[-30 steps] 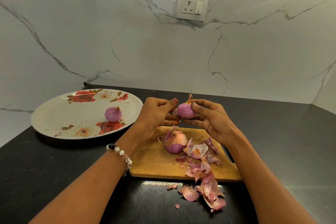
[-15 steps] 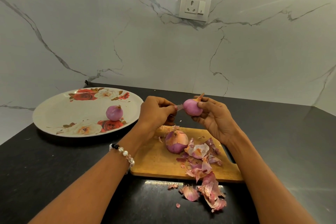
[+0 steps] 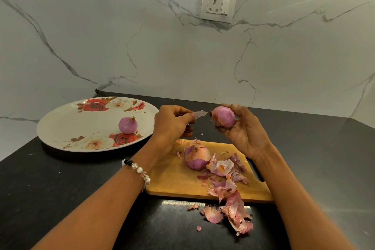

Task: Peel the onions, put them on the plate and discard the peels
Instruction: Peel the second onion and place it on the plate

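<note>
Head view: looking down at a dark counter, marble wall behind.
Counter (image 3: pixel 60 189): black, fills the lower half of the frame.
Plate (image 3: pixel 67 124): white with rose print, left of centre, resting on the counter.
Cutting board (image 3: pixel 174 178): wooden, lower centre, just right of the plate.
Right hand (image 3: pixel 243 134): centre right, above the board's far edge, fingers curled around the held onion (image 3: pixel 224 116), palm turned up.
Left hand (image 3: pixel 172 124): centre, just left of the held onion, thumb and fingers pinching a peel strip (image 3: pixel 199 114) that points toward the onion; whether strip and onion touch, unclear.
Peel pile (image 3: pixel 229 189): lower centre right, spilling from the board's near right part onto the counter.
Board onion (image 3: pixel 196 157): partly skinned, on the board below both hands.
Plate onion (image 3: pixel 127 125): peeled, on the plate's right part, well left of the hands.
Bracelet (image 3: pixel 138 170): beaded, on the left wrist.
</note>
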